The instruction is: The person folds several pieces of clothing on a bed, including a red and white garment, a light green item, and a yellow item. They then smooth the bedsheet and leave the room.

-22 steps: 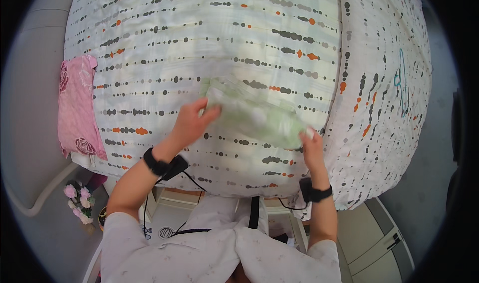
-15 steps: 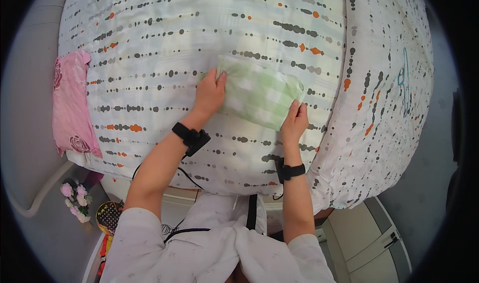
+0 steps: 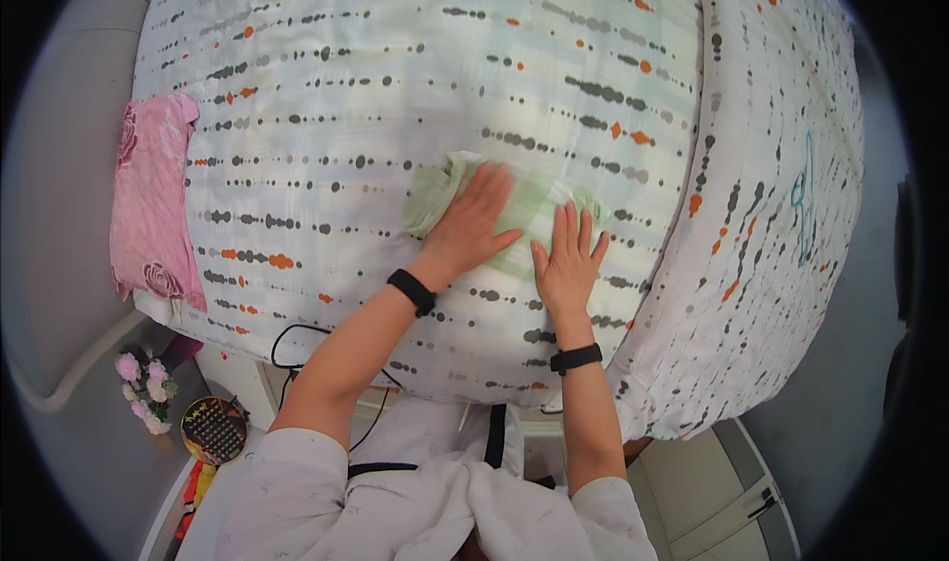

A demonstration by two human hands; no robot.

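A green and white checked cloth (image 3: 539, 200), folded into a flat bundle, lies on the patterned bed cover (image 3: 326, 96). My left hand (image 3: 473, 223) rests flat across the left part of the cloth, fingers stretched out and slightly blurred. On the right part of the cloth lies my right hand (image 3: 568, 264), palm down with its fingers spread. Neither hand grips the cloth. Both hands hide some of it, and its left end looks bunched.
A pink pillow (image 3: 153, 205) with a rose pattern lies at the bed's left edge. Along the right runs a folded patterned quilt (image 3: 766, 195). Pink and white flowers (image 3: 146, 388) and a round dark object (image 3: 215, 430) are at the lower left, a white cabinet (image 3: 702, 492) at the lower right.
Both hands have let go of the cloth's edges and now lie flat on top of it. The left hand has moved right and down; the cloth looks more bunched at its left end.
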